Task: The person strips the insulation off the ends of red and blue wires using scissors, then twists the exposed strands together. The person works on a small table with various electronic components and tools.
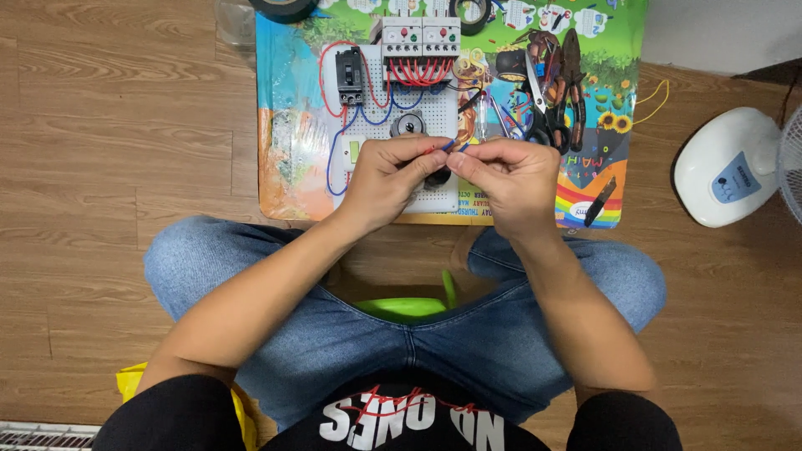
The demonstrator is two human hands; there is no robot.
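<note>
1. No box or bowl holds anything; pliers [571,83] lie loose on the colourful mat [288,108].
2. The left hand [388,179] and right hand [508,179] are pressed close, pinching thin red and blue wires [444,147] above the white board [434,113].
3. The mat lies on the wooden floor [117,150], near a white fan [739,167].

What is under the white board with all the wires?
The white board lies on a colourful picture mat, which lies on the wooden floor. The board covers the middle of the mat, and both hands hide the board's near edge.
</note>
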